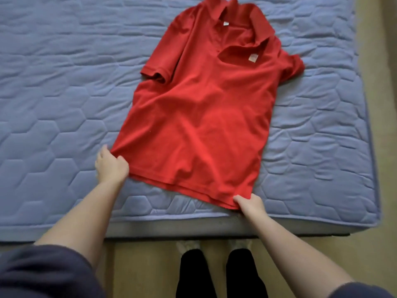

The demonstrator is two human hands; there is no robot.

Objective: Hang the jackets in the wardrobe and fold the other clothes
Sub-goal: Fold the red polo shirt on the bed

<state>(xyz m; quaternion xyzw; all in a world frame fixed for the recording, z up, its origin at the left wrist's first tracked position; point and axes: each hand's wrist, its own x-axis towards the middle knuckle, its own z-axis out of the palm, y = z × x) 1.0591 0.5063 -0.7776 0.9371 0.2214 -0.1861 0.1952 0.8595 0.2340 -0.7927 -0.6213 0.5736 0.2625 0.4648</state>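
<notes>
Pinching both hem corners of a red short-sleeved polo shirt (199, 117), left hand (110, 165) and right hand (250, 204) well apart; spread flat on a quilted blue mattress (53, 82), hem near its front edge. Tugged harder, could slide off; two collars (242, 43) showing, maybe two shirts folded as one.

Readable text: none; no word, brand, number or sign is legible anywhere in the view.
Carrier: red polo shirts (193, 125), the only item bearing any tags.
Far neck tag (225, 23): small white tag inside the far collar; too small and blurred to read.
Near neck tag (251, 58): pale tag inside the nearer neck opening, to the right of the far tag; a faint reddish mark shows on it, but no letters or figures can be made out.
</notes>
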